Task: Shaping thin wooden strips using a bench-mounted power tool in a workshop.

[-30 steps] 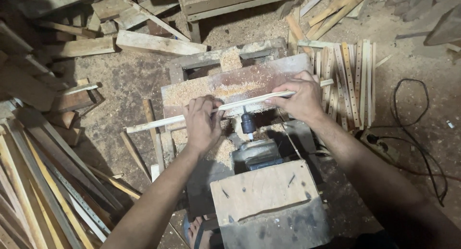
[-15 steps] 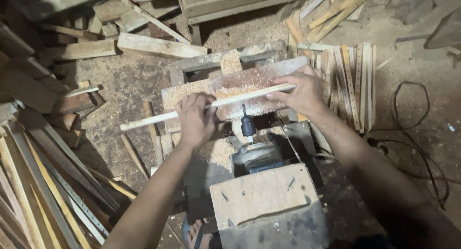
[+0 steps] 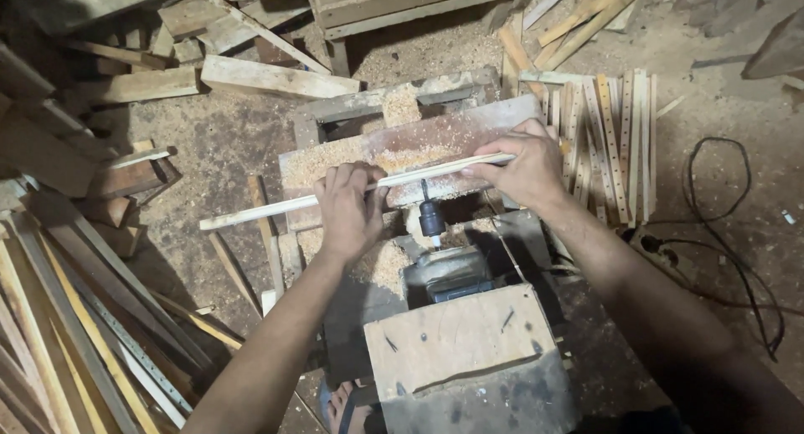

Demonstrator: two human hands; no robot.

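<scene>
From the head camera, looking down, the left hand [image 3: 350, 210] and the right hand [image 3: 521, 168] both hold one long thin wooden strip [image 3: 276, 207], each with fingers curled closed over it, the left near its middle and the right at its right-hand end. The strip lies nearly level across a sawdust-covered board [image 3: 435, 141], its free left end sticking out well past the board over the dusty floor [image 3: 209, 141]. Just below the strip, between the two hands, a dark drill chuck [image 3: 431, 219] points up toward it from a mounted motor [image 3: 448, 271], which sits in front of a rough wooden box [image 3: 461, 342]. The strip looks light and fairly stiff, yet slim enough to bend or snap if pressed hard at one spot, so a two-handed hold on either side of the chuck seems the steadiest. A stack of similar strips with rows of holes [image 3: 615, 141] lies just beside the right hand, a pile of long slats [image 3: 75, 342] lies at the lower left, and a black cable [image 3: 729, 233] loops on the floor to the right.
</scene>
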